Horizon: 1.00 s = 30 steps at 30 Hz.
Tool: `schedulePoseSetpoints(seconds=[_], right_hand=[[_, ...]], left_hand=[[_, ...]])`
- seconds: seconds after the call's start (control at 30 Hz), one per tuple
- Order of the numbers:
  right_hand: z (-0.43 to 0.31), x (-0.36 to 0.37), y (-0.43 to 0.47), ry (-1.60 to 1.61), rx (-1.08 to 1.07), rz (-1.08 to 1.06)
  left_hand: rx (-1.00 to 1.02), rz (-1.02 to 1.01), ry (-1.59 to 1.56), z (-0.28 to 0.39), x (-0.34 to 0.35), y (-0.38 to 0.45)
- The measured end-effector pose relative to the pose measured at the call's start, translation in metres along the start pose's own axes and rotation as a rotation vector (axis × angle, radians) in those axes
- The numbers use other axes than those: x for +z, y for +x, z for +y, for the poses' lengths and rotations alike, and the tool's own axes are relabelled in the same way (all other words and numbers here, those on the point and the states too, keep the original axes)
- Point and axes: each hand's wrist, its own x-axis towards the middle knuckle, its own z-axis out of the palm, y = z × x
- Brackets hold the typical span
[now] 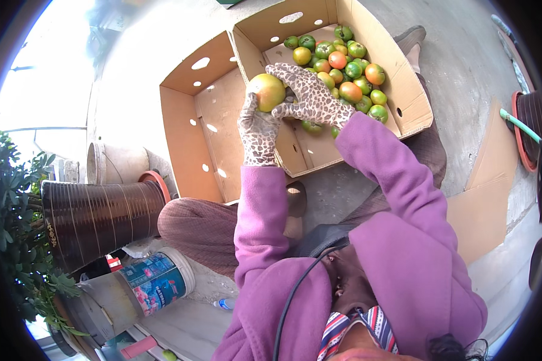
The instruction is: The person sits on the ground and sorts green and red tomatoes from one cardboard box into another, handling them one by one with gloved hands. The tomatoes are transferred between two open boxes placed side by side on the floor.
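Note:
My left hand (258, 133), in a leopard-print glove, holds a large yellow-green tomato (267, 92) from below and the left. My right hand (308, 94), in a matching glove, curls around the fruit's right side, with fingertips at its top and thumb near its lower edge. Both hands are above the near left part of an open cardboard carton (411, 106). Inside it lie several green, yellow and orange tomatoes (351, 92), mostly towards the far right. Adjoining it on the left stands another open cardboard carton (179, 131) with cut-out holes. My right palm is hidden.
To the left are a brown glazed plant pot (104, 219) lying at a slant in view, a pale bucket (117, 162) and a printed plastic bucket (156, 282). A flat cardboard sheet (478, 216) lies right. A pot with a red rim (519, 131) stands beyond it.

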Motion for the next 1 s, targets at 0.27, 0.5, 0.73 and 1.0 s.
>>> schedulePoseSetpoints(seconds=[0.27, 0.5, 0.73, 1.0], right_hand=[[0.077, -0.067, -0.011, -0.217, 0.531, 0.036], [0.123, -0.068, -0.040, -0.668, 0.634, -0.565], [0.128, -0.055, -0.043, -0.680, 0.659, -0.570], [0.136, -0.054, -0.048, -0.798, 0.545, -0.510]], left_hand=[[0.191, 0.618, 1.098, 0.058, -0.061, 0.001], [-0.418, 0.602, 2.291, 0.010, -0.105, 0.018], [-0.566, -0.112, 2.316, 0.007, -0.141, -0.010], [-0.280, -0.192, 2.492, 0.006, -0.151, 0.021]])
